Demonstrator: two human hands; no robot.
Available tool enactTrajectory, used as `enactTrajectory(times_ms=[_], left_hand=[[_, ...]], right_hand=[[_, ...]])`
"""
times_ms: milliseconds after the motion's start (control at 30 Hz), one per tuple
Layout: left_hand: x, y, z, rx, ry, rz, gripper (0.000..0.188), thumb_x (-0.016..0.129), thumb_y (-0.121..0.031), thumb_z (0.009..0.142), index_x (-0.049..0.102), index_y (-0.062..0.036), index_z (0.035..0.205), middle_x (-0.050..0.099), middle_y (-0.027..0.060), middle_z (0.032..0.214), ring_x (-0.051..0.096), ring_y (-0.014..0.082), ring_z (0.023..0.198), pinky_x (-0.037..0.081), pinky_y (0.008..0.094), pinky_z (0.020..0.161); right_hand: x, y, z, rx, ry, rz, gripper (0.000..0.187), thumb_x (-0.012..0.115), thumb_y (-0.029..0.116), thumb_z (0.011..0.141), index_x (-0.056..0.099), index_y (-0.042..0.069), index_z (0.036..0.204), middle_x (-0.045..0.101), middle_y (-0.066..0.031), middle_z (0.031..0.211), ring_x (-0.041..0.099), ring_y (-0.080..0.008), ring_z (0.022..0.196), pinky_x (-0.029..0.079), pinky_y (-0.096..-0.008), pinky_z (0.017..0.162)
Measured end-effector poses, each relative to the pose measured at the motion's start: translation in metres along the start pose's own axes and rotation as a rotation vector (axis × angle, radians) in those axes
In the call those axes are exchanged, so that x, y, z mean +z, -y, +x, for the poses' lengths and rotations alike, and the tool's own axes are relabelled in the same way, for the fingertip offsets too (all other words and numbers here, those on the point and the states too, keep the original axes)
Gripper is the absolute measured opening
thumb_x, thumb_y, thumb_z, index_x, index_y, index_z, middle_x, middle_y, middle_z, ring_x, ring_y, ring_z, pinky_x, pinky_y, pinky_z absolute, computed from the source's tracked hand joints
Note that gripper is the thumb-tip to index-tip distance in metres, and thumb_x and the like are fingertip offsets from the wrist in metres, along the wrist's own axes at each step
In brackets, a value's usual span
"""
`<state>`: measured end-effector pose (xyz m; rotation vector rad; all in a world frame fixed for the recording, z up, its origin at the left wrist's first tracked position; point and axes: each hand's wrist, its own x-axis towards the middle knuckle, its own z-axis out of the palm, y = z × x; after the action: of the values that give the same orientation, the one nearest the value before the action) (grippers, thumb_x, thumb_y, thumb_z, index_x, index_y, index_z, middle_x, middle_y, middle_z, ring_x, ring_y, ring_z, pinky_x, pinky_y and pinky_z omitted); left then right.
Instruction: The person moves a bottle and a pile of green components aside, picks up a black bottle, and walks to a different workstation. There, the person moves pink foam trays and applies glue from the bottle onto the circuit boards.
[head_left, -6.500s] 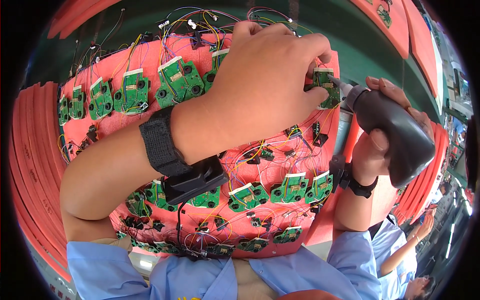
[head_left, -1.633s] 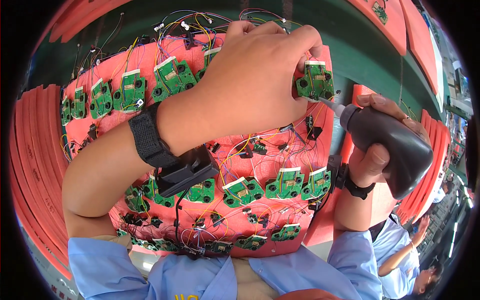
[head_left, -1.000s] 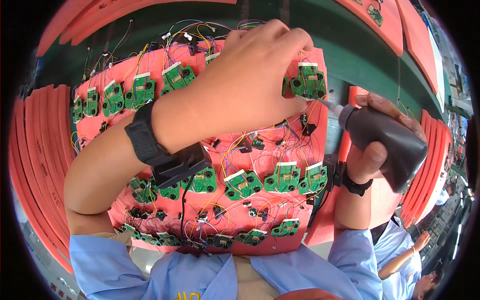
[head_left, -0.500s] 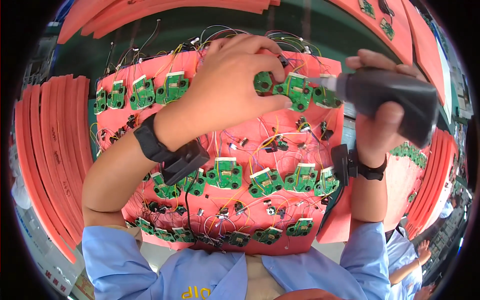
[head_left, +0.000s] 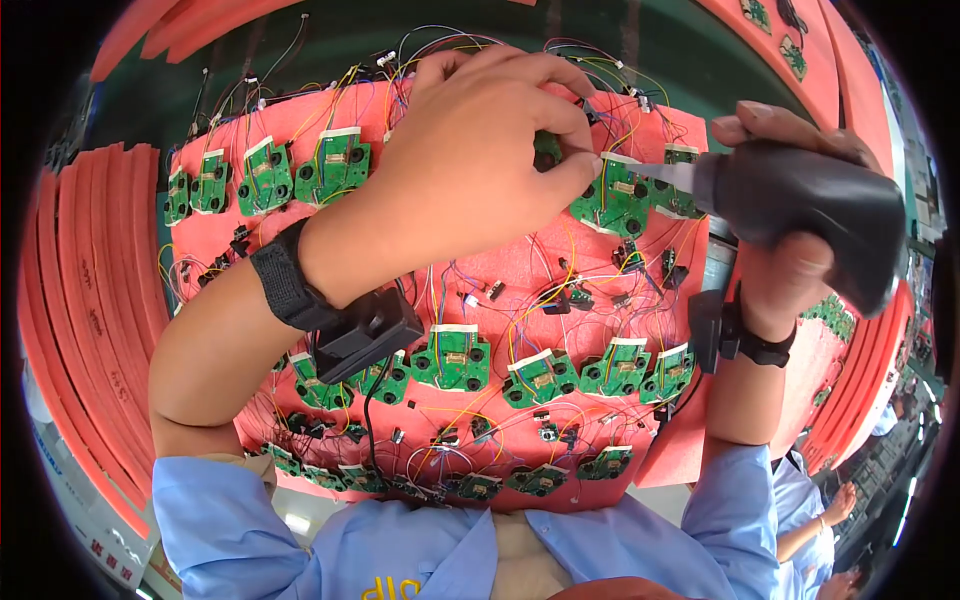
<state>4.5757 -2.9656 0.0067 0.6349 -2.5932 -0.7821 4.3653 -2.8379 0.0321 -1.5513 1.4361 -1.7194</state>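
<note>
My right hand (head_left: 785, 285) is wrapped round a dark squeeze bottle (head_left: 815, 205), tilted almost level. Its pale tapered nozzle (head_left: 665, 173) points left, its tip at the upper edge of a green circuit board (head_left: 612, 200) in the far row. Beside that board is my left hand (head_left: 490, 140), its thumb and index finger drawn together at the board's upper left corner. What they pinch, if anything, is hidden. Another green board (head_left: 547, 150) shows partly inside the curl of these fingers. A further board (head_left: 678, 185) sits behind the nozzle.
Rows of green boards (head_left: 450, 360) with thin coloured wires and small connectors lie on a pink foam sheet (head_left: 480, 285). Stacked pink foam sheets (head_left: 95, 320) stand at the left, more (head_left: 865, 350) at the right. Another person's hand (head_left: 840, 503) shows at lower right.
My left thumb and index finger have come closer together. The bottle stays in my right hand, its nozzle still at the same board. The whole view has shifted slightly.
</note>
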Motion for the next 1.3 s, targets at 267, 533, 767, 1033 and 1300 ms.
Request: enactTrajectory(times_ms=[267,533,767,1033,1300], left_hand=[[0.004,-0.005,0.002,-0.019,-0.105,0.035,0.018,0.073,-0.028,0.083,0.076,-0.0116,0.075,0.071,0.0037,0.112,0.06,0.0248,0.116,0.032,0.051,0.106],[-0.023,-0.031,-0.01,0.053,-0.051,0.185,0.024,0.085,-0.031,0.077,0.076,-0.0121,0.088,0.071,-0.0005,0.108,0.06,0.0221,0.117,0.03,0.0475,0.108],[-0.006,-0.029,-0.015,0.064,-0.059,0.015,0.032,0.089,-0.025,0.071,0.079,-0.011,0.099,0.07,0.0001,0.097,0.061,0.0188,0.108,0.035,0.0426,0.1],[-0.001,-0.029,-0.02,0.057,-0.062,-0.02,0.035,0.089,-0.022,0.071,0.08,-0.0104,0.103,0.069,-0.0007,0.101,0.059,0.0206,0.107,0.034,0.0415,0.096],[-0.002,-0.028,-0.019,0.069,-0.043,-0.021,0.033,0.088,-0.021,0.071,0.08,-0.0096,0.101,0.069,-0.0004,0.103,0.059,0.0215,0.107,0.034,0.0417,0.094]], right_hand=[[0.002,-0.006,-0.003,0.023,0.013,-0.016,0.086,0.077,0.063,0.085,0.041,0.007,0.139,0.066,-0.0327,0.123,0.071,-0.0436,0.103,0.056,-0.055,0.095],[-0.002,-0.006,-0.007,0.03,-0.024,0.011,0.084,0.079,0.061,0.084,0.043,0.008,0.139,0.066,-0.0323,0.123,0.07,-0.0435,0.106,0.057,-0.0541,0.094],[0.002,-0.005,-0.007,0.016,-0.051,0.058,0.084,0.081,0.058,0.083,0.044,0.008,0.139,0.066,-0.0324,0.123,0.07,-0.0435,0.104,0.057,-0.0543,0.094],[0.001,-0.003,-0.007,0.048,0.042,0.088,0.081,0.083,0.053,0.083,0.043,0.008,0.138,0.066,-0.0323,0.122,0.071,-0.043,0.103,0.057,-0.055,0.095],[-0.002,-0.007,-0.005,-0.006,0.206,-0.013,0.079,0.085,0.048,0.084,0.041,0.009,0.137,0.067,-0.0304,0.121,0.071,-0.0416,0.103,0.057,-0.0553,0.094]])
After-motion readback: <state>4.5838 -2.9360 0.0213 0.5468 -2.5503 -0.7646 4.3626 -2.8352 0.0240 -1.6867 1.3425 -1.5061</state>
